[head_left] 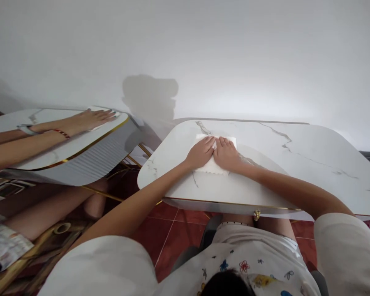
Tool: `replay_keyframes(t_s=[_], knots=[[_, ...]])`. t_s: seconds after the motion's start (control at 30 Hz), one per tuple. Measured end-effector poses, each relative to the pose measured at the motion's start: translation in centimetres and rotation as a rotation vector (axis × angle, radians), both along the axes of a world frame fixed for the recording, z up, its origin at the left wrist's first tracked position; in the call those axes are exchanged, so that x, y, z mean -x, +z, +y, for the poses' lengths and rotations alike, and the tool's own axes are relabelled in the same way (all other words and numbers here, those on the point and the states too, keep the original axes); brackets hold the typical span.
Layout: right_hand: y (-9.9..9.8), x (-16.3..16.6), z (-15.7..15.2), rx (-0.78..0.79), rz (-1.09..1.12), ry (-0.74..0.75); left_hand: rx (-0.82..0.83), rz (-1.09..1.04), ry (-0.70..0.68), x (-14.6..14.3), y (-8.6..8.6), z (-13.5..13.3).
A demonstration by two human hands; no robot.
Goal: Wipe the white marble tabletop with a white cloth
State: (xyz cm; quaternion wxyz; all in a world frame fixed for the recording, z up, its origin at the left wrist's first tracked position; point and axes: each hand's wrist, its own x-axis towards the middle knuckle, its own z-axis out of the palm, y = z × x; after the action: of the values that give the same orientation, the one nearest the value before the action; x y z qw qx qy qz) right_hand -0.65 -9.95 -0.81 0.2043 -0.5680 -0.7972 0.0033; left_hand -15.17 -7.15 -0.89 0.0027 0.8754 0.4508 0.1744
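With twelve o'clock straight ahead of the seated person, the pale, smooth wall [234, 53] rises behind everything. A hard shove toward twelve could nudge the marble-patterned table [311, 156] against it and scuff the paint. This table's top is glossy white with grey veining, its corners broadly rounded, a thin gold line along the near edge. Such a slick face probably gives little friction, so uneven pressure could send anything on it skidding.

At ten o'clock stands a neighbouring table [92, 160], with the same veined top, a gold rim and a finely fluted pale side. A co-worker's hand [94, 119] lies flat there on another white sheet [96, 108].

The white cloth [211, 166] lies on the nearer table, toward the top's nine o'clock side. It is roughly square, soft-looking and wavy along its near edge; whether fabric or paper, I cannot tell. If the hands pull apart, it could wrinkle or tear; a wide sweep toward nine could carry it off the rounded end.

The left hand [200, 154] and right hand [226, 155] press flat on it, fingers extended and tips angled together, grasping nothing. Smallest is a shiny gold knob [257, 214] at the table's six o'clock.
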Motion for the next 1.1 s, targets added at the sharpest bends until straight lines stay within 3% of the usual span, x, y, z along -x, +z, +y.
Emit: replay_keyframes(t_s=[0.17, 0.27, 0.53, 0.7, 1.1], knots=[[0.2, 0.6, -6.3, 0.033, 0.012, 0.093, 0.051, 0.014, 0.084, 1.0, -0.1, -7.1], [0.4, -0.4, -8.5, 0.055, 0.009, 0.131, 0.087, 0.006, 0.125, 0.2, -0.1, -9.9], [0.2, -6.3, -10.9, 0.044, -0.016, 0.068, 0.124, -0.038, 0.076, -6.2, 0.4, -11.7], [0.7, -7.8, -7.9, 0.086, -0.055, 0.039, 0.134, -0.070, 0.046, -7.8, 1.0, -8.7], [0.6, -11.1, 8.9, 0.010, -0.090, 0.086, 0.042, -0.094, 0.047, -11.4, 1.4, 6.7]])
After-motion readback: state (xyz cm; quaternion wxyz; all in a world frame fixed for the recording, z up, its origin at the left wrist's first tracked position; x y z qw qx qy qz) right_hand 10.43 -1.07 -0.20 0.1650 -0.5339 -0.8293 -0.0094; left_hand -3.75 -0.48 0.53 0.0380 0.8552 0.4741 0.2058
